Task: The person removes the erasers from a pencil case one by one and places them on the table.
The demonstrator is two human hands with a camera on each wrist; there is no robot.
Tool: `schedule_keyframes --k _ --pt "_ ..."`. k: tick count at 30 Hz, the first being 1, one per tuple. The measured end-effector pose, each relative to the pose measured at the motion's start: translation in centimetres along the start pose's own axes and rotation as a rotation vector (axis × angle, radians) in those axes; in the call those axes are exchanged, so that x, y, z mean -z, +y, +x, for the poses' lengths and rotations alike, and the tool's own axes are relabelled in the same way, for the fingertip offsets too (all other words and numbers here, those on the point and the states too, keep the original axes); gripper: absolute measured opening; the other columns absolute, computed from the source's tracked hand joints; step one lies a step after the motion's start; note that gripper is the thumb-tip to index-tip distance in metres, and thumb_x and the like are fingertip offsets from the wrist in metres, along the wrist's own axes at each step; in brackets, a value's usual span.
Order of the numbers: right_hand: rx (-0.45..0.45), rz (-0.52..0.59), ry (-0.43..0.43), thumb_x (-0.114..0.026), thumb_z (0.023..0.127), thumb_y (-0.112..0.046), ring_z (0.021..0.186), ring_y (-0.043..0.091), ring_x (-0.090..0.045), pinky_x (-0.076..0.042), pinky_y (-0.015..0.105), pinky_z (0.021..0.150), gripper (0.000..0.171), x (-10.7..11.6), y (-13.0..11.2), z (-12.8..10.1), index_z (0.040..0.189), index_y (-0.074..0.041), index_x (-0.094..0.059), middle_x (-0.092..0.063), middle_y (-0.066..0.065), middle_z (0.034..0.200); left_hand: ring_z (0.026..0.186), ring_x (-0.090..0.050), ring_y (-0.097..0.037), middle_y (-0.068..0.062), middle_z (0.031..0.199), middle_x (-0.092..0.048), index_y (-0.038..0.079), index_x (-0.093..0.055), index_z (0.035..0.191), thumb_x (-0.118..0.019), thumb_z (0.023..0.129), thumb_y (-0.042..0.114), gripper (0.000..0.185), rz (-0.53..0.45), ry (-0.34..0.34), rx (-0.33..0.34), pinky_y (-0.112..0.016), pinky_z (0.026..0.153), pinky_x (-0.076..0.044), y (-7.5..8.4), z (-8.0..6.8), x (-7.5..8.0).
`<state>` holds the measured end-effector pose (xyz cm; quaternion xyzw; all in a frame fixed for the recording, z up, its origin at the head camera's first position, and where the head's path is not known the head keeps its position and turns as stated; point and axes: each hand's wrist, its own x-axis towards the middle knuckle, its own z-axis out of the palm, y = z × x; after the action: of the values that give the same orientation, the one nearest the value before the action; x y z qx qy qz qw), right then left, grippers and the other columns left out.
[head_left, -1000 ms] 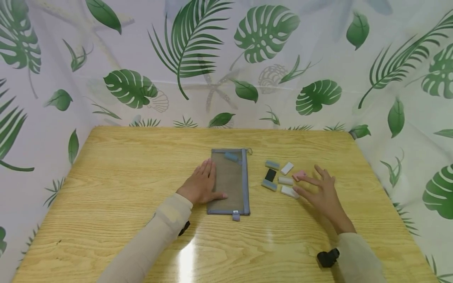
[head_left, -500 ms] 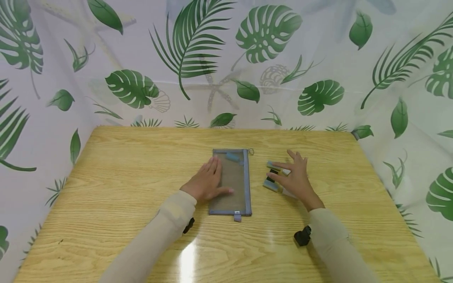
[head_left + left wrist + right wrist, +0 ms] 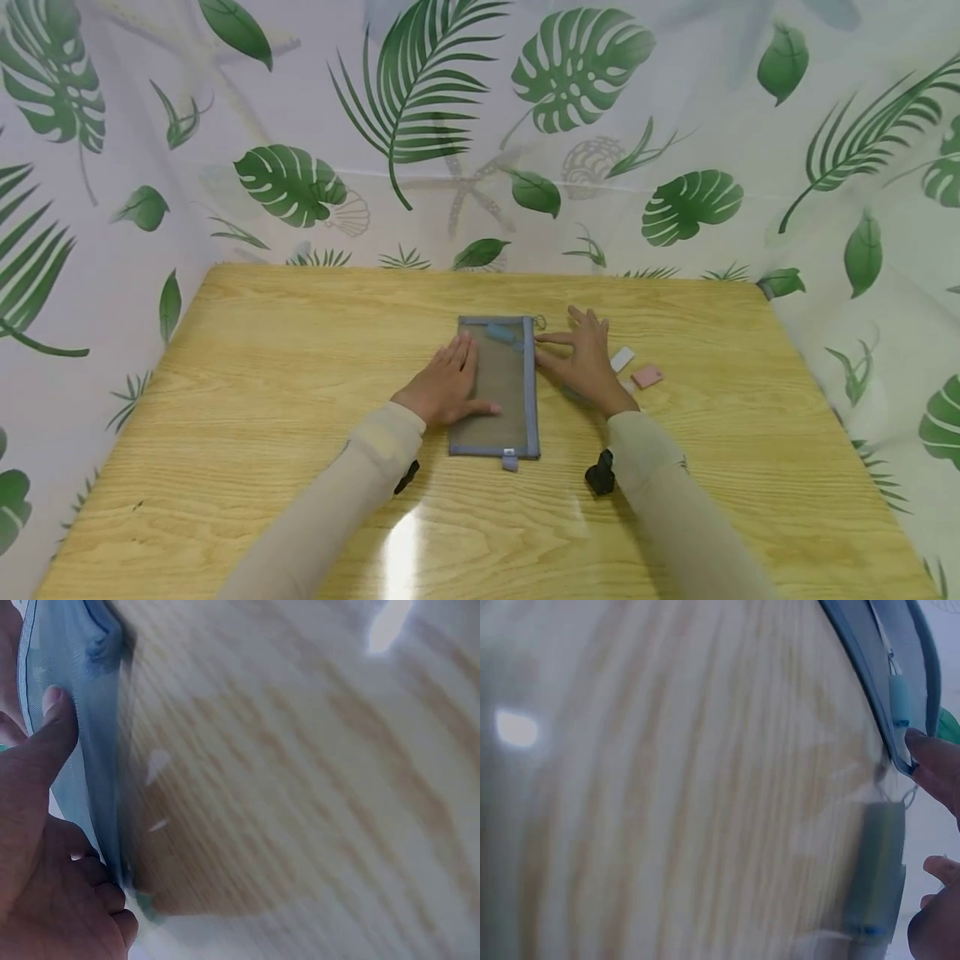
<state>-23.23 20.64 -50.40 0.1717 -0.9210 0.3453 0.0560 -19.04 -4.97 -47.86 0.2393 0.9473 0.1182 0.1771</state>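
A flat grey mesh pouch (image 3: 501, 379) with blue-grey edging lies on the wooden table. My left hand (image 3: 442, 385) rests along its left side, thumb spread over the mesh; the left wrist view shows that thumb on the pouch (image 3: 86, 761). My right hand (image 3: 587, 365) reaches the pouch's right edge near its top, index finger and thumb apart at the tips. In the right wrist view two fingertips (image 3: 922, 741) touch the pouch's edge. A small blue cylinder-like piece (image 3: 500, 333) shows near the pouch's top; whether it lies inside or on top, I cannot tell.
Right of my right hand lie a white block (image 3: 622, 359) and a pink block (image 3: 648, 376), which look like erasers. A grey-blue block (image 3: 876, 862) appears near the right hand; others are hidden under it. A metal ring (image 3: 540, 321) hangs at the pouch's top right corner.
My right hand has moved left from beside the small blocks, across them, to the pouch's right edge. The left hand has stayed on the pouch, and the pouch has kept its place.
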Motion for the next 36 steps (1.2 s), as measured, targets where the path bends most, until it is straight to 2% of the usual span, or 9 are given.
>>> schedule_keyframes --k 8,14,21,26,36 --pt "-0.036 0.029 -0.009 -0.079 0.09 -0.017 0.145 0.062 -0.009 0.011 0.067 0.117 0.029 -1.1 -0.1 0.9 0.11 0.004 -0.077 -0.029 0.038 0.154 0.155 0.0 -0.032 -0.023 0.167 -0.002 -0.006 -0.006 0.16 -0.053 0.096 0.066 0.107 0.042 -0.008 -0.014 -0.043 0.125 -0.008 0.0 0.2 0.0" --pt "-0.053 0.023 0.021 -0.083 0.085 -0.021 0.144 0.062 -0.012 0.008 0.069 0.117 0.036 -1.7 -0.2 1.3 0.111 0.004 -0.076 -0.032 0.038 0.152 0.155 -0.001 -0.031 -0.022 0.167 -0.001 -0.005 -0.007 0.16 -0.053 0.095 0.067 0.108 0.063 -0.021 -0.004 -0.043 0.125 -0.009 0.1 0.2 0.0" --pt "-0.08 0.02 0.02 -0.084 0.083 -0.022 0.147 0.058 -0.011 0.007 0.065 0.119 0.044 -2.2 -1.0 2.0 0.113 0.008 -0.074 -0.032 0.036 0.154 0.155 -0.001 -0.03 -0.021 0.167 -0.001 -0.004 -0.007 0.161 -0.054 0.094 0.067 0.108 0.061 -0.035 0.014 -0.043 0.125 -0.009 0.1 0.2 0.1" --pt "-0.105 0.004 0.039 -0.089 0.078 -0.028 0.146 0.058 -0.013 0.006 0.064 0.12 0.053 -2.5 -1.5 2.4 0.112 0.009 -0.073 -0.034 0.035 0.154 0.155 -0.001 -0.03 -0.021 0.167 -0.001 -0.004 -0.008 0.161 -0.053 0.094 0.068 0.107 0.074 -0.043 0.016 -0.042 0.125 -0.009 0.2 0.2 0.2" --pt "-0.114 0.002 0.041 -0.089 0.078 -0.027 0.146 0.059 -0.014 0.004 0.065 0.12 0.05 -2.9 -1.7 2.7 0.11 0.008 -0.075 -0.035 0.035 0.153 0.155 -0.001 -0.03 -0.021 0.167 -0.001 -0.004 -0.007 0.16 -0.051 0.095 0.069 0.107 0.091 -0.058 0.021 -0.042 0.125 -0.009 0.2 0.1 0.3"
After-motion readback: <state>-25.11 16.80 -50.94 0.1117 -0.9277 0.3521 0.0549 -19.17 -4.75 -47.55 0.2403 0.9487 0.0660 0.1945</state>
